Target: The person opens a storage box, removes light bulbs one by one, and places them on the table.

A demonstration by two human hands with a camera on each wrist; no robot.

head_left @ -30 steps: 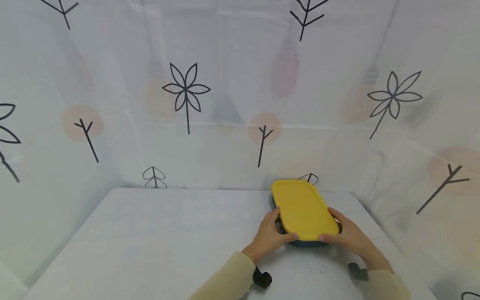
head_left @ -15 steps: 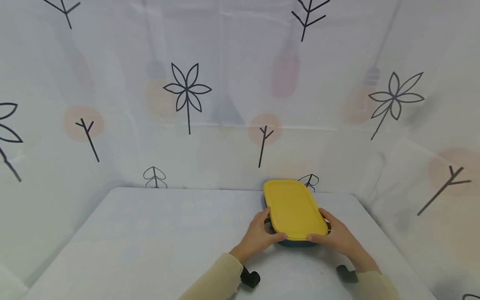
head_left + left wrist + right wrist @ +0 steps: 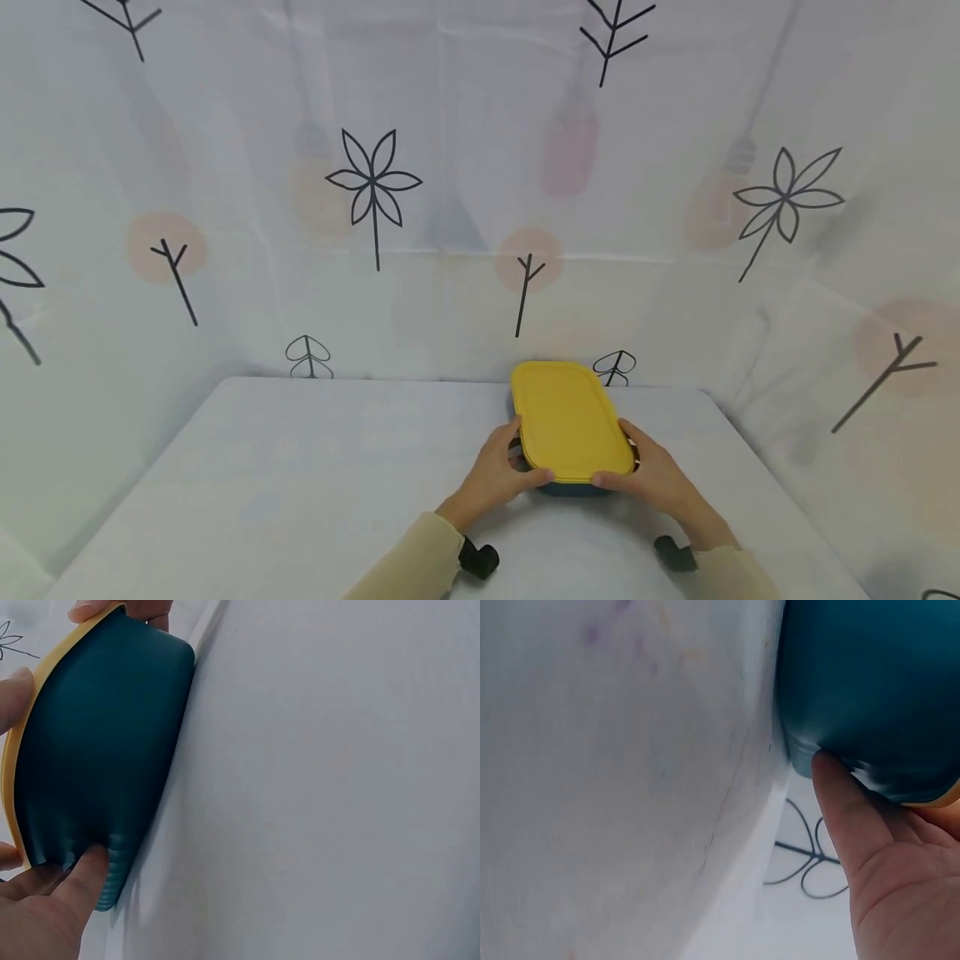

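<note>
Head view, container [image 3: 572, 422] (yellow-lidded), between fingers [image 3: 534, 478]

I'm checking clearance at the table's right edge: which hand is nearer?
Right. The right hand holds the yellow-lidded box on the side facing the table's right edge; the left hand holds its opposite side, farther away.
</note>
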